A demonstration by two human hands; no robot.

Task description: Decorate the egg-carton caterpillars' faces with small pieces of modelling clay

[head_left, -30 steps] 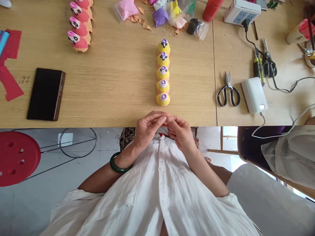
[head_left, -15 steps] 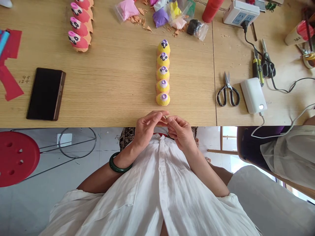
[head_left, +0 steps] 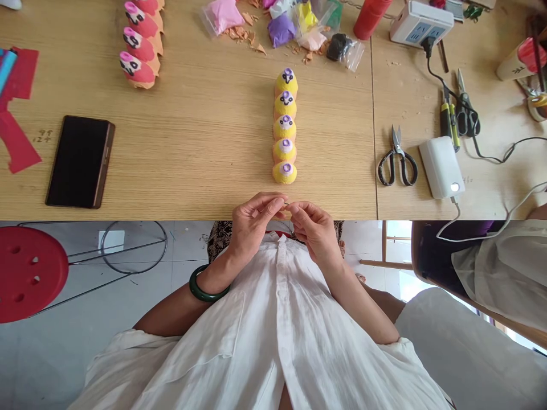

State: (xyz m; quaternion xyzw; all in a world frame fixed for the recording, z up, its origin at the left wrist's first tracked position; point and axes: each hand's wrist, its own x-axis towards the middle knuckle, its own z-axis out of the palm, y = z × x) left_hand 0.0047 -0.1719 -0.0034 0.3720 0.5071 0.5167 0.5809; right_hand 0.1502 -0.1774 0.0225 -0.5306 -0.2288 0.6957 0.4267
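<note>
Silvery thin pin or wire [head_left: 286,203], too small to tell which, is pinched between both hands just off the near edge of the tabletop [head_left: 205,142]. On the left hand [head_left: 255,223], the thumb and fingers [head_left: 273,206] close narrow on it; the right hand [head_left: 314,230] makes the same narrow pinch from the other side. Fingertips nearly meet and hide most of its length. Handling guess: very light, thin enough to slip or bend, so fingertip grip only, mid-length rather than at the tip. Nearest items: a row of five yellow-and-orange moulded cups [head_left: 285,128] with purple-and-black painted faces, just far of the hands, touching end to end; they look light and easy to knock. Further left is a similar row of pink-faced cups [head_left: 141,51]. Along the far side lies a purple bagged lump [head_left: 281,29] among other coloured bags. To the right sit black-handled scissors [head_left: 397,156] and a white power bank [head_left: 441,168]; to the left, a black phone [head_left: 80,162]. Dark green bangle [head_left: 208,287] on the left wrist.
</note>
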